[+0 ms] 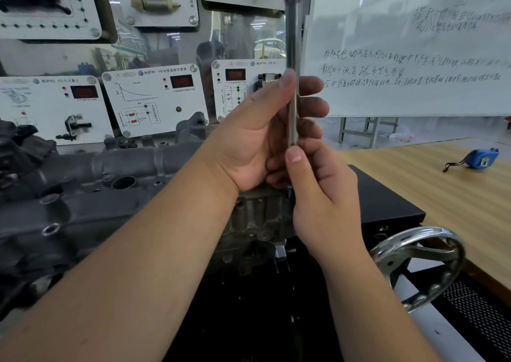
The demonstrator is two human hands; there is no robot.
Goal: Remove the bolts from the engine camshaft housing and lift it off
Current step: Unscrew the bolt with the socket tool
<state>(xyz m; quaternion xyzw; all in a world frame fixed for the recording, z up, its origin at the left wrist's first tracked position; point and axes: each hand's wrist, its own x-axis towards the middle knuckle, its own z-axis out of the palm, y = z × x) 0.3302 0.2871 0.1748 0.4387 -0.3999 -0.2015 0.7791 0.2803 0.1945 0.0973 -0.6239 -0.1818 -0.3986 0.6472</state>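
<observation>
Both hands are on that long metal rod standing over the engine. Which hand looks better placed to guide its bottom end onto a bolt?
Probably the right hand: it grips the rod lowest, just above the engine housing. The left hand holds higher up, better for steadying.

Wooden table (pixel 456 196), blue tape measure (pixel 479 158)

Whiteboard (pixel 409 46) with handwriting stands right; sensor display panels (pixel 154 99) line the rear; wooden table (pixel 442 193) bears a blue tape measure (pixel 481 158).
</observation>
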